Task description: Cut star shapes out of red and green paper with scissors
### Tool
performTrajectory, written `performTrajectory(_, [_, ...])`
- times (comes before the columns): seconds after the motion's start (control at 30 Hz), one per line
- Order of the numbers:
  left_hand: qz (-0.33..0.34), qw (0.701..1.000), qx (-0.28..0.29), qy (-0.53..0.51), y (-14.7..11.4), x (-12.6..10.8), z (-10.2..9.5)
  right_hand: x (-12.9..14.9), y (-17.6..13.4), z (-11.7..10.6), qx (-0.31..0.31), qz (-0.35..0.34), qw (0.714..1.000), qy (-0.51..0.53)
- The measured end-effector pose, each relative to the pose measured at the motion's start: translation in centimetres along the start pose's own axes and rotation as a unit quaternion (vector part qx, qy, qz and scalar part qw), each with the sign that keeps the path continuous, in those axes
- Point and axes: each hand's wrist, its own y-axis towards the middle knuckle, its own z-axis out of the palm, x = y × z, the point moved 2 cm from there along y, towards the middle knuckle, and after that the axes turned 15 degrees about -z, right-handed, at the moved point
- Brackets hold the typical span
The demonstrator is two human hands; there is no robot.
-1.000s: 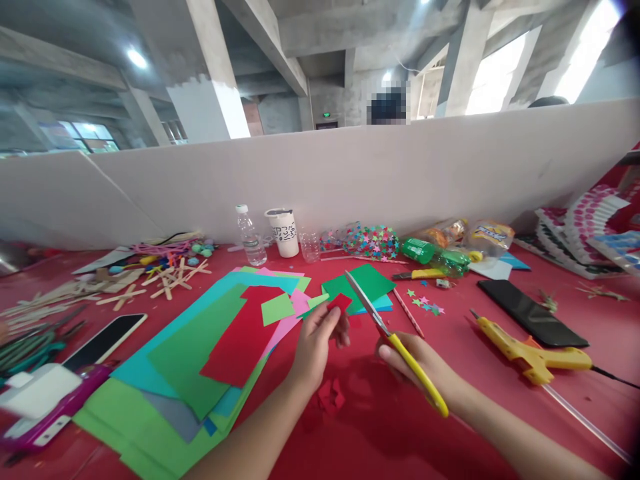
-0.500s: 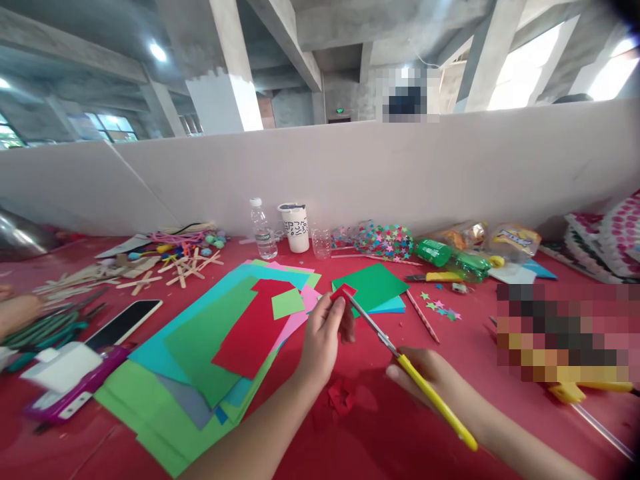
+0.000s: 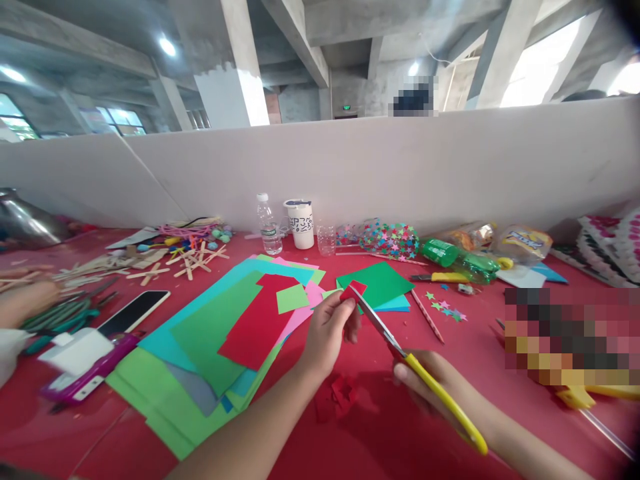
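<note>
Between the thumb and fingers of my left hand is a small piece of red paper, raised above the table. My right hand is closed round the yellow handles of a pair of scissors. The scissor blades point up and to the left, their tips at the red piece. Below my hands, red paper scraps lie on the red tabletop. A stack of coloured sheets lies left of my left hand, with a larger red sheet and a small light green piece on top.
Behind stand a water bottle and a white cup. Green sheets, a striped straw, star cutouts and a box cutter lie beyond my hands. At left are a phone, craft sticks and another person's hand.
The view has shifted slightly, so most things sit a little farther right. The scissor blades look a bit wider apart at the red piece. Both hands keep their holds.
</note>
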Motion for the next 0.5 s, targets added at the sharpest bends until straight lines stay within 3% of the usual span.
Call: performTrajectory(0.5, [0.013, 1.0, 0.003, 0.014, 0.0, 0.1, 0.0, -1.0, 0.0, 0.4, -0.027, 0.023, 0.999, 0.025])
